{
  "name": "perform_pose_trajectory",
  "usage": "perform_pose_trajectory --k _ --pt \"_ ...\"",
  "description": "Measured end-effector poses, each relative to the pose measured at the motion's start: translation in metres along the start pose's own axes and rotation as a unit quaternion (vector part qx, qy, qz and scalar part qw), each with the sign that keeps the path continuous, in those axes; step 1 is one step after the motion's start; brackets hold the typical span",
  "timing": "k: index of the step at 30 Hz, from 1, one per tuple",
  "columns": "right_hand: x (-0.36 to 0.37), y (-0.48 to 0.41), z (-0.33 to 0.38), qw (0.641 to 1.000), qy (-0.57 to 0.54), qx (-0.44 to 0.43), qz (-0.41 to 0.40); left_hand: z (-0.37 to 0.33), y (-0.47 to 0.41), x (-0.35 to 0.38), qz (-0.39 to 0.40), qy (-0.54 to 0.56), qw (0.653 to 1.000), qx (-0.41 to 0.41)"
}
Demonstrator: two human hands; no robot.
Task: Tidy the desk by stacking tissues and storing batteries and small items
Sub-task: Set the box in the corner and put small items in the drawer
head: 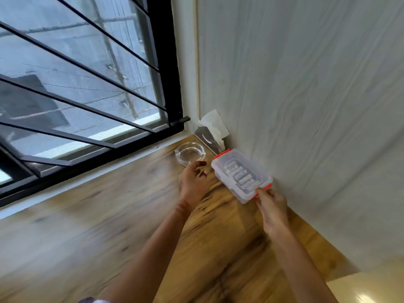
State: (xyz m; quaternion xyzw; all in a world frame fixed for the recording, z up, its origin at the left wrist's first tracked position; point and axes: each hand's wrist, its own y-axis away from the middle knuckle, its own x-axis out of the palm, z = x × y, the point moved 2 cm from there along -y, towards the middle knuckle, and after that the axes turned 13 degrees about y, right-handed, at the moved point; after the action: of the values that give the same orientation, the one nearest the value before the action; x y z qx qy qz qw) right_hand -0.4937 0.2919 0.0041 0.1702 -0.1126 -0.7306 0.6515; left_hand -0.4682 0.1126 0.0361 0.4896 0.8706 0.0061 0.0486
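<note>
Battery box [241, 174] pinched at near corner by right hand [274, 209]; left hand [193, 182] loosely open, empty.

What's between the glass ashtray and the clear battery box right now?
In the head view, only the left hand's fingertips and bare wooden desk lie between the glass ashtray and the battery box.

A home room: a wooden desk [109, 226] in the corner between a barred window [83, 79] and a pale wall [306, 84].
</note>
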Motion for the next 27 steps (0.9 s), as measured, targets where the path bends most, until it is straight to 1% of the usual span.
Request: perform_pose_trajectory --k 4,8,12,15,18,20,24,25,27 --pt "0.014 0.029 0.010 0.991 0.088 -0.096 -0.025 -0.003 0.029 -0.035 -0.017 0.018 1.000 0.001" --pt "0.034 0.073 0.017 0.980 0.122 -0.158 0.011 -0.004 0.068 -0.082 -0.046 0.018 0.998 0.030" --pt "0.057 0.138 0.012 0.975 0.120 -0.175 0.067 -0.002 0.127 -0.142 -0.083 0.018 0.995 0.056" --pt "0.077 0.193 -0.005 0.974 0.102 -0.172 0.109 0.011 0.180 -0.191 -0.118 0.029 0.992 0.045" --pt "0.096 0.254 -0.034 0.966 0.097 -0.187 0.148 0.026 0.239 -0.241 -0.161 0.036 0.986 0.032" --pt "0.108 0.301 -0.054 0.961 0.091 -0.180 0.188 0.035 0.281 -0.274 -0.195 0.047 0.979 0.026" --pt "0.124 0.389 -0.097 0.944 0.070 -0.125 0.298 0.052 0.361 -0.326 -0.256 0.091 0.962 0.016" --pt "0.125 0.408 -0.109 0.936 0.076 -0.104 0.326 0.057 0.379 -0.336 -0.268 0.099 0.958 0.016" --pt "0.125 0.453 -0.138 0.918 0.070 -0.034 0.390 0.066 0.423 -0.362 -0.301 0.113 0.947 0.017"
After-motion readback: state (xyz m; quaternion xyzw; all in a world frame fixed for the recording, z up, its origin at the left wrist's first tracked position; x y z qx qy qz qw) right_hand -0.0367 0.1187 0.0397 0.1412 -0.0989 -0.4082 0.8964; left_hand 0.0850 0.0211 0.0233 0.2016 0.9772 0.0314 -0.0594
